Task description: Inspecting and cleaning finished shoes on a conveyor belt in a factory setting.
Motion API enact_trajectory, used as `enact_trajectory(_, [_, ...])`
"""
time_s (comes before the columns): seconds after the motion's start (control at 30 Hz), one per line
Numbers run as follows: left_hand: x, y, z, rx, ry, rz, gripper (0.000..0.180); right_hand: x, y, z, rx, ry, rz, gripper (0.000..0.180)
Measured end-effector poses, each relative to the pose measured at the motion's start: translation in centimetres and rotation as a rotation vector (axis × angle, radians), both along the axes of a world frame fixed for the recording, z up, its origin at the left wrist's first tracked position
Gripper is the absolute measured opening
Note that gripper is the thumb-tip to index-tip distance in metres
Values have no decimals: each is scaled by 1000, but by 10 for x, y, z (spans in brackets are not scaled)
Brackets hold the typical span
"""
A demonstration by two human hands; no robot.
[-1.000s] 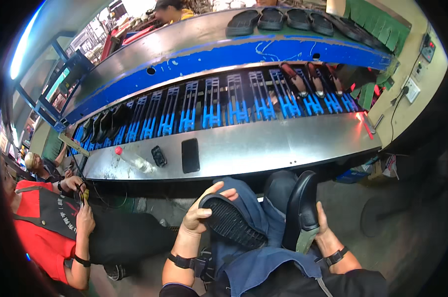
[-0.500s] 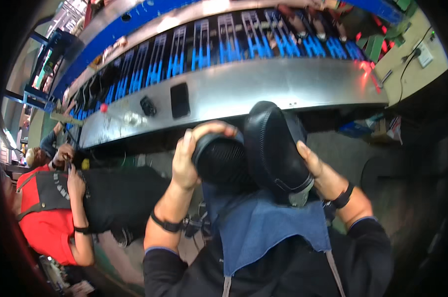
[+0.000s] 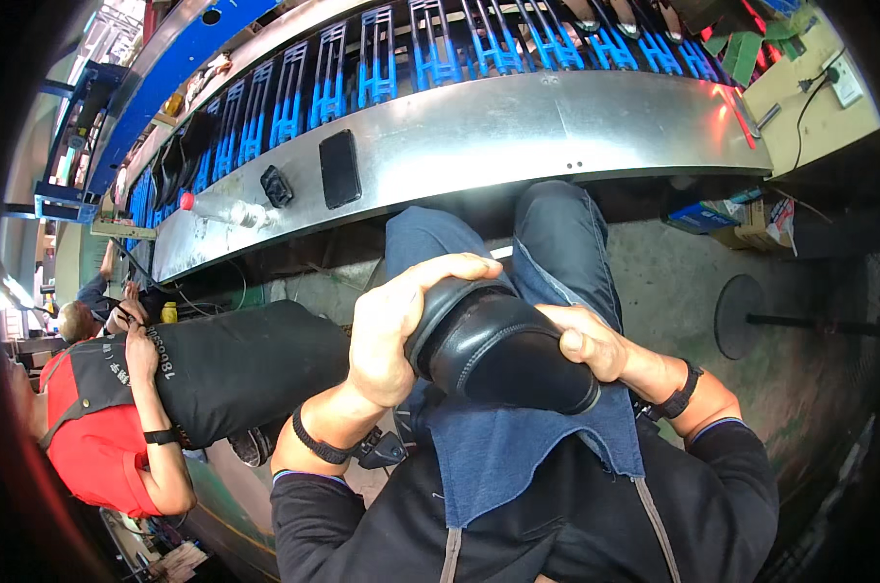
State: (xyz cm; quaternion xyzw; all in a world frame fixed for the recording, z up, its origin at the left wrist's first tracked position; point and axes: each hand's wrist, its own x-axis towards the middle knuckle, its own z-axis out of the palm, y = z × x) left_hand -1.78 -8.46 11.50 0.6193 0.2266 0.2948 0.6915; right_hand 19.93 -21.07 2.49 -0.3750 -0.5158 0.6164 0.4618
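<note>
A black shoe (image 3: 523,360) lies slantwise over the blue denim apron (image 3: 498,466), its smooth leather part toward the left and a matt dark part toward the right. My left hand (image 3: 387,335) is wrapped round its left end, with the fingers over the top edge. On the other side my right hand (image 3: 588,340) grips the shoe near its right end, thumb bent against it. Whether a second shoe is tucked behind this one, I cannot tell. Both hands are above my lap, in front of the metal bench.
Across the front runs a metal bench (image 3: 459,126) carrying a black phone (image 3: 340,170), a small dark object (image 3: 276,186) and a red-capped clear bottle (image 3: 228,210). Behind it stand blue rack holders (image 3: 377,83). A co-worker in red (image 3: 100,457) sits at left; boxes (image 3: 741,222) lie right.
Two black shoes showed side by side before; now one is plainly visible, turned and lowered toward my lap. My right hand has come further over it. The view has shifted slightly.
</note>
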Motion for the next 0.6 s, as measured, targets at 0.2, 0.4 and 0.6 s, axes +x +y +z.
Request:
enact_trajectory(0.2, [-1, -3, 2, 19, -13, -10, 61, -4, 0, 1, 0, -2, 1, 58])
enact_trajectory(0.4, [-3, -1, 4, 47, 11, -2, 62, -6, 5, 4, -19, 47, 12, 53])
enact_trajectory(0.6, [-5, -1, 6, 57, 39, -17, 61, -6, 6, 5, -25, 35, 4, 46])
